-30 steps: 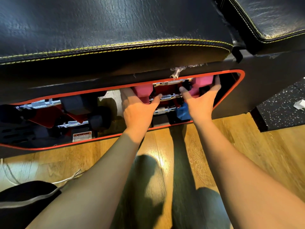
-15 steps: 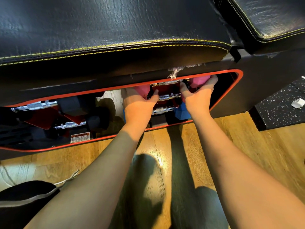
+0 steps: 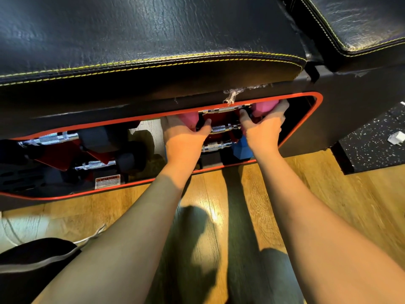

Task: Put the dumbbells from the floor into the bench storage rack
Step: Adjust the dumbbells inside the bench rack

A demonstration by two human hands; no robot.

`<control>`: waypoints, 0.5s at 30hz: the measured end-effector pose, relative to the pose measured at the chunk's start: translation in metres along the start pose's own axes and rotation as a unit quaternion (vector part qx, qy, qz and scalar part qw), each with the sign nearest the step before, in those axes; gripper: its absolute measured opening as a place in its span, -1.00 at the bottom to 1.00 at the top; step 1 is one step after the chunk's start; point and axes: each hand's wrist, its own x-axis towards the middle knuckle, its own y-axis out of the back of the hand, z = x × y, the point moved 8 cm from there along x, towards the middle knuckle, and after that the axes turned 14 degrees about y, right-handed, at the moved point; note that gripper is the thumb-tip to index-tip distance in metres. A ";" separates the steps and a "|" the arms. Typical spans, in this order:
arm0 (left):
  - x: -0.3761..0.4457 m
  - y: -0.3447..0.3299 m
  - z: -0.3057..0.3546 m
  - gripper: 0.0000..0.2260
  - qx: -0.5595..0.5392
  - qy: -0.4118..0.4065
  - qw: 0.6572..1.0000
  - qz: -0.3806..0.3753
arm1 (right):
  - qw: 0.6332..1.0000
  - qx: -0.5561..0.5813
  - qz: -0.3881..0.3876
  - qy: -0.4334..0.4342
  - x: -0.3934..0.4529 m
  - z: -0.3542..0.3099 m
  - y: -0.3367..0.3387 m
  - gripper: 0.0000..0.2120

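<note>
Head view: pink dumbbell (image 3: 262, 109) sits in bench storage rack (image 3: 315, 119), upper right of centre. Left hand (image 3: 186, 140) and right hand (image 3: 263, 130) each clasp a pink head (rigid, likely light); heads offer surest purchase.

Glossy black leather bench pad (image 3: 153, 36) (cracked), knurled chrome dumbbell handles (image 3: 221, 129).

The black padded bench's orange-rimmed storage rack (image 3: 315, 119) carries pink, blue and dark chrome-handled dumbbells (image 3: 96, 164), standing on a wooden plank floor (image 3: 328, 194).
</note>
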 end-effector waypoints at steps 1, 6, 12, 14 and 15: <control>-0.001 0.000 0.001 -0.44 0.005 -0.002 1.000 -0.001 | 1.000 -0.006 -0.008 -0.014 -0.001 0.000 0.000 -0.16; 0.000 0.002 -0.001 -0.44 -0.014 0.009 1.000 0.005 | 0.999 -0.011 -0.020 -0.040 -0.004 0.000 0.000 -0.17; 0.000 0.001 -0.002 -0.45 -0.034 0.003 0.999 0.005 | 0.999 -0.008 -0.019 -0.037 -0.005 0.000 -0.001 -0.13; -0.001 0.001 -0.001 -0.44 -0.029 -0.002 1.000 0.006 | 1.000 -0.008 -0.011 -0.020 -0.005 -0.001 0.000 -0.14; -0.002 0.002 -0.001 -0.44 -0.019 -0.003 1.000 0.010 | 1.000 -0.008 -0.008 -0.015 -0.005 -0.002 0.001 -0.14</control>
